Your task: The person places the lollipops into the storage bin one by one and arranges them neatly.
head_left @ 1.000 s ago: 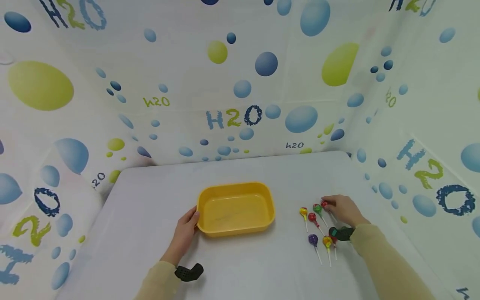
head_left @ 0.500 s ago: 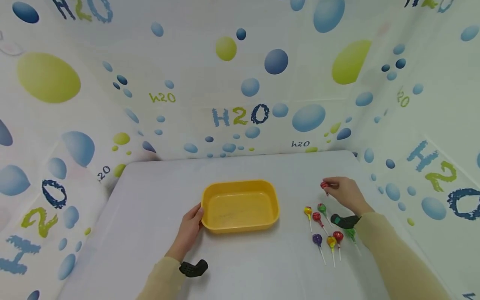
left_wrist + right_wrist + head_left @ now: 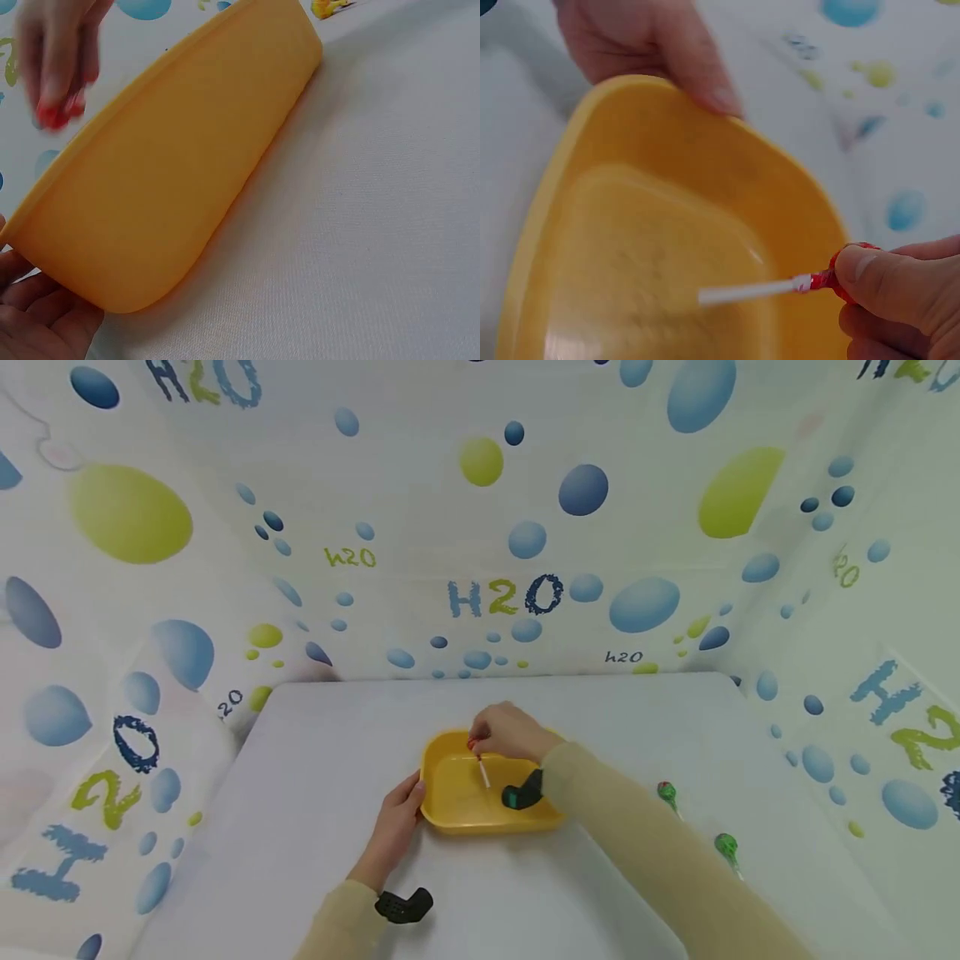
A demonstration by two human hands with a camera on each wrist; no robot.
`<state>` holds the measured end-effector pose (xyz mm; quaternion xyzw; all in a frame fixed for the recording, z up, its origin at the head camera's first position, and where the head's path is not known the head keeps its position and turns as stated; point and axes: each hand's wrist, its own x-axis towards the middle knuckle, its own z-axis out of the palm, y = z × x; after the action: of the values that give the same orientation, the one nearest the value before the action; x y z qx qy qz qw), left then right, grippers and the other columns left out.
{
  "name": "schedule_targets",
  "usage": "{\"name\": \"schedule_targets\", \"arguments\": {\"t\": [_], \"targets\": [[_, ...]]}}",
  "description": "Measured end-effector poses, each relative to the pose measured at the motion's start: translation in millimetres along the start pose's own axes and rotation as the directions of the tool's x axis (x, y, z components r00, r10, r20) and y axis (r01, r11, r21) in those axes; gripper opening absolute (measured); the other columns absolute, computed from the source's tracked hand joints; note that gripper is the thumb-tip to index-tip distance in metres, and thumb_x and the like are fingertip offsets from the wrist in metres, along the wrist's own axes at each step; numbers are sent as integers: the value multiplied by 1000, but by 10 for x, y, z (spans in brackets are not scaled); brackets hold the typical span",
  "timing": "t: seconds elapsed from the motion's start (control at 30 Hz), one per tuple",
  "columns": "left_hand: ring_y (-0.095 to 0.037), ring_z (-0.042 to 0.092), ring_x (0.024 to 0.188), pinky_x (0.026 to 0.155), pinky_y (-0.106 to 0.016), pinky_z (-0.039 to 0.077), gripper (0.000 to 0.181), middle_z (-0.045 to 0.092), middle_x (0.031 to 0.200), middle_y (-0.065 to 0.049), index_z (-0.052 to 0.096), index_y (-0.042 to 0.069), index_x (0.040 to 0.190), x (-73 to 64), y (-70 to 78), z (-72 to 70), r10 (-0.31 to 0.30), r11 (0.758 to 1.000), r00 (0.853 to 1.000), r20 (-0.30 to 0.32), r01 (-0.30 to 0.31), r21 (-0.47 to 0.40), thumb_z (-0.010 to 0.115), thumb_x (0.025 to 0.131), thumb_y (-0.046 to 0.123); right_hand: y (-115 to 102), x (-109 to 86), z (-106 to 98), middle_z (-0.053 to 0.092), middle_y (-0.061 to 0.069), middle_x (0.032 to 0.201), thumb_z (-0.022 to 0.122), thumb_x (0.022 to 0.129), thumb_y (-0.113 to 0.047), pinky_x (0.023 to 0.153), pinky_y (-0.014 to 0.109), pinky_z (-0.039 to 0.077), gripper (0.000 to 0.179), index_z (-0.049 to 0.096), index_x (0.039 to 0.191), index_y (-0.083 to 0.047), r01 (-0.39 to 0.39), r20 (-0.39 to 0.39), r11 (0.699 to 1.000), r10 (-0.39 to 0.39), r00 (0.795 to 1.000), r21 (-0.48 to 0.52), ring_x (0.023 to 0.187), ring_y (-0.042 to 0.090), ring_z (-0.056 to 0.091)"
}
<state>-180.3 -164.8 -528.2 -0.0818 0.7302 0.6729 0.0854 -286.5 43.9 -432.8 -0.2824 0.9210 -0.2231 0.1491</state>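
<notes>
My right hand [image 3: 516,733] is over the yellow tray [image 3: 447,789], pinching a red-wrapped lollipop [image 3: 780,289] by its head between thumb and fingers. The lollipop's white stick points out over the tray's floor in the right wrist view. At the tray's left end, my left hand [image 3: 396,828] grips the rim, thumb on the edge and fingers on the outer side. Two green lollipops [image 3: 667,792] lie on the table to the right of the forearm. A bit of a yellow lollipop [image 3: 326,7] shows at the top of the left wrist view.
The white table [image 3: 337,735] ends at a patterned curtain [image 3: 525,468] behind and on both sides. My right sleeve [image 3: 637,827] crosses the table's right half and covers the spot where several lollipops lay.
My right hand has lifted the red lollipop off the group and carried it left, over the tray. The left hand keeps its grip on the tray. The head view has shifted slightly.
</notes>
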Motion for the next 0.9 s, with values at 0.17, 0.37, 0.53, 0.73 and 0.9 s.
{"name": "schedule_targets", "arguments": {"t": [0.17, 0.37, 0.53, 0.73, 0.9], "targets": [[-27, 50, 120, 98, -38, 46, 49, 42, 145, -18, 35, 2, 146, -36, -28, 80, -1, 1000, 1000, 8, 1, 6, 40, 104, 25, -229, 301, 370, 61, -9, 75, 73, 85, -24, 69, 19, 47, 9, 70, 80, -17, 27, 127, 986, -7, 992, -163, 72, 10, 54], [-28, 51, 120, 100, -40, 45, 48, 43, 144, -19, 37, 2, 145, -69, -15, 131, 12, 1000, 1000, 4, -12, 14, 42, 103, 25, -217, 403, 591, 59, -6, 75, 74, 83, -23, 67, 19, 48, 13, 69, 88, -12, 29, 135, 968, 5, 991, -250, 71, 12, 54], [-30, 49, 123, 100, -42, 44, 48, 41, 145, -19, 35, 1, 146, -72, 7, 121, 23, 1000, 1000, 5, -23, 13, 40, 104, 24, -190, 446, 628, 60, -7, 75, 73, 84, -24, 70, 19, 48, 17, 71, 96, -13, 36, 136, 962, 1, 991, -271, 71, 11, 55], [-35, 46, 125, 102, -46, 42, 47, 38, 146, -22, 34, -2, 145, -92, 75, 64, 10, 1000, 1000, 13, -10, 15, 40, 104, 20, -210, 511, 666, 60, -7, 75, 72, 85, -25, 69, 20, 46, 15, 70, 96, -15, 28, 133, 971, 4, 991, -239, 72, 12, 54], [-32, 47, 125, 101, -43, 43, 47, 39, 146, -20, 34, 0, 146, -34, 9, -1, 20, 1000, 1000, 3, -20, 23, 40, 104, 22, -227, 584, 705, 59, -7, 74, 74, 83, -23, 67, 20, 44, 13, 69, 92, -16, 37, 132, 975, -7, 991, -219, 71, 13, 54]]}}
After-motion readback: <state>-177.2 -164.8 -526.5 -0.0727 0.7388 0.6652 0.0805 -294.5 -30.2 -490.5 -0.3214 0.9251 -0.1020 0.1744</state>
